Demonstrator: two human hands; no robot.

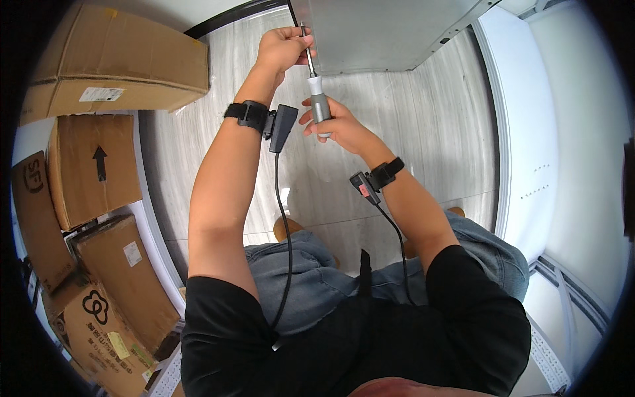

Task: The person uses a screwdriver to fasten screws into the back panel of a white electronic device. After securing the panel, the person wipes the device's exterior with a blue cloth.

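A screwdriver with a grey and white handle and a long metal shaft points away from me, its tip by the left edge of a grey metal cabinet. My right hand holds the handle, thumb on one side and some fingers loosely spread on the other. Farther up, my left hand is closed in a pinch at the shaft near the tip, close against the cabinet's edge. Whatever the tip meets is too small to make out.
Cardboard boxes stand along the left side, several of them on a white shelf. At the right runs a long white panel. Black cables hang from the straps on both wrists. Light wood-look flooring lies below.
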